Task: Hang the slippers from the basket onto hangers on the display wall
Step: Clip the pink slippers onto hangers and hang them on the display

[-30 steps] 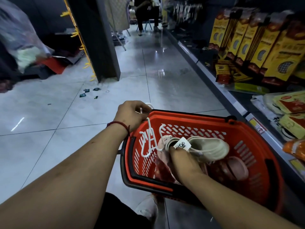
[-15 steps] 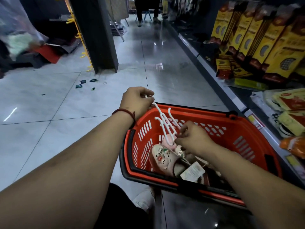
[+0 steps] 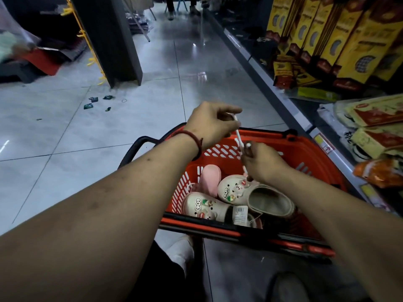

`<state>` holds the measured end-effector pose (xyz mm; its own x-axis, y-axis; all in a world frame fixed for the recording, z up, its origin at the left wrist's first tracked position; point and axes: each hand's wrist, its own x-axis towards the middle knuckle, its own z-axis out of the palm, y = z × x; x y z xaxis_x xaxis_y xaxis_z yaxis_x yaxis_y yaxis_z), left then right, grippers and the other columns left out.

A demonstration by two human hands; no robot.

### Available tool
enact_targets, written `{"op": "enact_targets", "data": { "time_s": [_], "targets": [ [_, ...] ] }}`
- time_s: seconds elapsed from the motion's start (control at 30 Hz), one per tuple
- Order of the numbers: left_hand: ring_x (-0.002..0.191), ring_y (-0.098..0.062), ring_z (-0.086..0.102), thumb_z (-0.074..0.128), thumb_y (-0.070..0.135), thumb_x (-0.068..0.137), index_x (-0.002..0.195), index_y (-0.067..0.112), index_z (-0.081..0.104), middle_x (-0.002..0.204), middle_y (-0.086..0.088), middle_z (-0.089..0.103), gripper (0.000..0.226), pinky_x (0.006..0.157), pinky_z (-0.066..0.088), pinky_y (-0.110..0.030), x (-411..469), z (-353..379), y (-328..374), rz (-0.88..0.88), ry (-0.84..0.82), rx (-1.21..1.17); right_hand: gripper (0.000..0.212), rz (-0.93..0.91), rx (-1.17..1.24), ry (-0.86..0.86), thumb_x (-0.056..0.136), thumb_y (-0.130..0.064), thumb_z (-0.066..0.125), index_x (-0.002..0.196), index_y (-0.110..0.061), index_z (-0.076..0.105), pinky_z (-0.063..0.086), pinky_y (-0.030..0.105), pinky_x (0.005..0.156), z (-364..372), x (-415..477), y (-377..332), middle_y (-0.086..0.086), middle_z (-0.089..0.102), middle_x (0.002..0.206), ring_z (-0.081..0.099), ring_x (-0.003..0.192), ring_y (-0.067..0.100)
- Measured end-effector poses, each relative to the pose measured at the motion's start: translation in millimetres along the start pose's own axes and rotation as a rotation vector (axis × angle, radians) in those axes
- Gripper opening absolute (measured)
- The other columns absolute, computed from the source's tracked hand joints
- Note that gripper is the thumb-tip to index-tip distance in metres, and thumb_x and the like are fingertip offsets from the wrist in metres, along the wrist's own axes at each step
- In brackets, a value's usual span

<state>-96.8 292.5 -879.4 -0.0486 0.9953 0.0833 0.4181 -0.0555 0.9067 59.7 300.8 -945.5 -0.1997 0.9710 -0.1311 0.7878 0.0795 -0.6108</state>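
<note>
Early stage: both hands, left hand (image 3: 210, 124) and right hand (image 3: 262, 161), pinch a white hanger (image 3: 238, 138) above the basket (image 3: 305, 153), the slippers (image 3: 250, 192) inside still unhung.

The left hand (image 3: 209, 123) has lifted further above the basket (image 3: 309, 149) rim, its fingers now pinching only the top of a white hanger (image 3: 238, 138); the right hand (image 3: 261, 162) has risen from among the slippers and grips the hanger's lower part; a cream slipper (image 3: 257, 196) now lies open-side up beside its mate (image 3: 206, 207), and a pink slipper (image 3: 210, 178) shows behind them.
</note>
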Motion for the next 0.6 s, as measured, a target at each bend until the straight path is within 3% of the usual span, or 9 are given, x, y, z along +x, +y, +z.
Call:
{"op": "enact_targets", "data": {
  "time_s": [0.03,0.1,0.17,0.23,0.3,0.37,0.47,0.53,0.6],
  "targets": [
    [0.083,-0.021,0.073,0.073,0.009,0.086,0.107,0.012,0.074,0.093,-0.007,0.074,0.021,0.080,0.061,-0.036,-0.3,2.1,-1.8,-0.006,-0.016,-0.025,0.013,0.016,0.000,-0.005,0.099,-0.019,0.053,0.103,-0.009,0.061,0.056,0.037,0.072,-3.2,1.3,3.7,0.017,0.071,0.100,0.068,0.083,0.035],
    [0.084,-0.026,0.073,0.070,0.010,0.088,0.104,0.009,0.068,0.096,-0.012,0.073,0.015,0.077,0.061,-0.037,-1.0,8.4,-12.0,-0.074,-0.002,-0.026,0.018,0.051,0.064,-0.034,0.103,-0.019,0.050,0.100,-0.007,0.064,0.053,0.029,0.057,-8.5,4.9,12.2,0.013,0.071,0.088,0.068,0.064,0.027],
    [0.093,-0.030,0.070,0.066,0.021,0.090,0.112,0.009,0.059,0.104,-0.011,0.070,0.026,0.071,0.055,-0.033,-4.3,15.3,-25.8,-0.191,-0.048,0.285,0.017,0.087,0.139,-0.065,0.104,-0.016,0.050,0.094,-0.009,0.062,0.049,0.026,0.045,-14.4,5.9,20.8,0.011,0.069,0.078,0.064,0.045,0.017],
    [0.111,-0.030,0.062,0.063,0.031,0.093,0.129,0.003,0.048,0.121,-0.013,0.063,0.049,0.077,0.049,-0.030,-13.3,24.3,-42.5,-0.351,-0.289,0.694,0.014,0.107,0.208,-0.105,0.104,-0.011,0.050,0.097,-0.009,0.061,0.047,0.024,0.038,-18.0,5.8,28.7,0.013,0.069,0.079,0.060,0.037,0.009],
    [0.128,-0.031,0.050,0.057,0.037,0.098,0.145,-0.001,0.033,0.142,-0.019,0.048,0.065,0.091,0.043,-0.028,-29.3,37.6,-52.0,-0.446,-0.562,0.910,0.013,0.126,0.237,-0.164,0.104,-0.008,0.050,0.108,-0.006,0.062,0.046,0.022,0.036,-20.1,6.9,36.9,0.014,0.070,0.079,0.063,0.042,0.017],
    [0.134,-0.029,0.045,0.056,0.049,0.095,0.150,0.000,0.024,0.152,-0.016,0.038,0.081,0.097,0.037,-0.024,-42.6,50.6,-74.9,-0.535,-0.655,0.983,0.016,0.129,0.246,-0.213,0.103,-0.008,0.050,0.114,-0.006,0.062,0.047,0.022,0.036,-20.9,8.4,44.3,0.014,0.071,0.076,0.065,0.049,0.026],
    [0.141,-0.032,0.036,0.055,0.080,0.074,0.156,0.010,0.004,0.161,-0.014,0.023,0.119,0.115,0.033,-0.039,-49.1,62.1,-100.3,-0.679,-0.706,1.017,0.012,0.099,0.198,-0.240,0.103,-0.007,0.051,0.102,-0.004,0.062,0.045,0.020,0.036,-22.4,10.9,51.0,0.013,0.071,0.076,0.062,0.039,0.012],
    [0.146,-0.036,0.022,0.040,0.094,0.067,0.157,0.025,0.008,0.163,-0.012,0.013,0.118,0.120,0.019,-0.046,-50.9,66.4,-99.0,-0.704,-0.831,0.970,0.021,0.084,0.170,-0.244,0.102,-0.007,0.053,0.082,-0.009,0.058,0.042,0.019,0.034,-23.3,12.0,53.2,0.009,0.067,0.069,0.057,0.033,0.008],
    [0.147,-0.037,0.015,0.039,0.085,0.080,0.156,0.030,0.017,0.163,-0.012,0.015,0.097,0.122,0.011,-0.044,-50.6,68.5,-92.4,-0.662,-0.892,0.916,0.030,0.065,0.107,-0.250,0.101,-0.011,0.057,0.072,-0.014,0.052,0.039,0.019,0.033,-22.5,13.1,53.5,0.003,0.059,0.061,0.056,0.031,0.007]
  ]
}}
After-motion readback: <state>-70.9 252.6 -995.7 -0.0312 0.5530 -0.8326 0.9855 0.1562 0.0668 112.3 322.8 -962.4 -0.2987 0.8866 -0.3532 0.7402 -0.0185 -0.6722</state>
